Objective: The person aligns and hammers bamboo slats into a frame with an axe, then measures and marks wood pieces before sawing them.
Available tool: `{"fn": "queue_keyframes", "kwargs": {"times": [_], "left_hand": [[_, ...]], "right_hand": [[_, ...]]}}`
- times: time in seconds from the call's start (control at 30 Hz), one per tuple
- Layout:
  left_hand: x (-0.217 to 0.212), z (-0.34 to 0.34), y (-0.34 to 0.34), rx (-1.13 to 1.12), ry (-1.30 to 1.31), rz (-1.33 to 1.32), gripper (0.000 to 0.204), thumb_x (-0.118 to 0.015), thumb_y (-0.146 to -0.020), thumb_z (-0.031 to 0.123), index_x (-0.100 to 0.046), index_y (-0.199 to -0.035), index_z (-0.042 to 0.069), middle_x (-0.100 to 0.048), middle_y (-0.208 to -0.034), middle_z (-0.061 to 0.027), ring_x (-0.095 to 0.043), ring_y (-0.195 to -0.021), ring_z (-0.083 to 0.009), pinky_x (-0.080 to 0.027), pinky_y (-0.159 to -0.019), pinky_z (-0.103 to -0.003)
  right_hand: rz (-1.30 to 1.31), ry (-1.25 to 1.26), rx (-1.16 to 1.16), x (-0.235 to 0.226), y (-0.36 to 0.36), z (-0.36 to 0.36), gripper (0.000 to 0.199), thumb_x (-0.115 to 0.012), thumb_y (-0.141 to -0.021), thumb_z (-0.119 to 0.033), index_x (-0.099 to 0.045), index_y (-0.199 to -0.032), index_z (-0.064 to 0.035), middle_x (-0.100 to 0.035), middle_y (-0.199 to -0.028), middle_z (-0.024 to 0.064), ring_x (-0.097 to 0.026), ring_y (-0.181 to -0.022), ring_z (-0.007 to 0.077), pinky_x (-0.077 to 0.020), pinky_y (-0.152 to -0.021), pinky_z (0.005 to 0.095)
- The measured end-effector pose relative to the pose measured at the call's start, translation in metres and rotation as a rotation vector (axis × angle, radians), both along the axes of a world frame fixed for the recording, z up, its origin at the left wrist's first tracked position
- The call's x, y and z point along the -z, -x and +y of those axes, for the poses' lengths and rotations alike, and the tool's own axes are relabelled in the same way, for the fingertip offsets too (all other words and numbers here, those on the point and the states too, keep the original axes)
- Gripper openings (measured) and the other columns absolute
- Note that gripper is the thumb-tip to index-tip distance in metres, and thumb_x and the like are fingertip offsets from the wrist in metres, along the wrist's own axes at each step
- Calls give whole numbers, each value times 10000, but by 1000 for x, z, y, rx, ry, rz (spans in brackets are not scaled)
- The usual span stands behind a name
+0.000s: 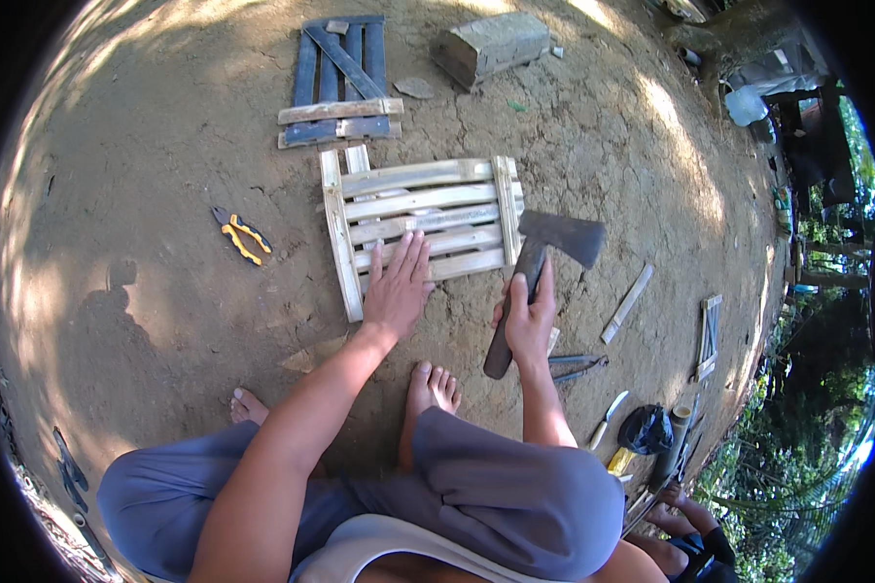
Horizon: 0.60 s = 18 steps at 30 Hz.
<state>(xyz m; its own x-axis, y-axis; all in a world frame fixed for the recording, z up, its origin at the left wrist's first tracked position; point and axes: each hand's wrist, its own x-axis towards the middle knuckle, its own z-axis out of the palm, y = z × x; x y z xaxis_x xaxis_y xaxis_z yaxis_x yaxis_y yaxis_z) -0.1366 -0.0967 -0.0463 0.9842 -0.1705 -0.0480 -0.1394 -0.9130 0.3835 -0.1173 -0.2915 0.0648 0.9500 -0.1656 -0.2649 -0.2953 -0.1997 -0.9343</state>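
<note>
A pale wooden slatted panel (pixel 410 208) lies on the ground in front of me, its several slats joined by crosspieces at both ends. My left hand (pixel 399 290) rests flat on the panel's near slats, fingers stretched out and holding nothing. In my right hand (pixel 529 319) is a hatchet (pixel 566 236), gripped round its dark handle. The hatchet's dark head is at the panel's right end, with the blade edge turned to the right; whether it touches the panel I cannot tell.
Yellow-and-black pliers (pixel 240 235) lie to the left. Beyond the panel are a dark slatted panel (pixel 331 83) and a wooden block (pixel 493 49). On the right lie a wooden strip (pixel 627 303), pincers (pixel 578 366), a knife (pixel 608 420) and a black bag (pixel 647 428). Another person (pixel 685 532) sits lower right.
</note>
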Motion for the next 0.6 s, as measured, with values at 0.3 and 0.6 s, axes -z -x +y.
{"fn": "queue_keyframes", "kwargs": {"times": [0.3,0.6], "left_hand": [[-2,-7,-1,30,-34,87,707,-507,-1057,377,-243,-1657,114,-171,-1751,-14,-122,-1614,-182,-65,-1304,-543],[5,-6,-4,9,22,91,681,-457,-1080,376,-213,-1666,132,-179,-1748,-2,-136,-1611,-178,-53,-1307,-547]], "right_hand": [[214,118,-285,-4,-7,-7,663,-548,-1072,-143,-232,-1649,-65,-568,-763,25,-561,-508,106,-461,-423,283],[283,68,-271,14,-22,-15,550,-521,-1086,-158,-310,-1593,-123,-582,-754,40,-560,-503,119,-482,-416,290]]}}
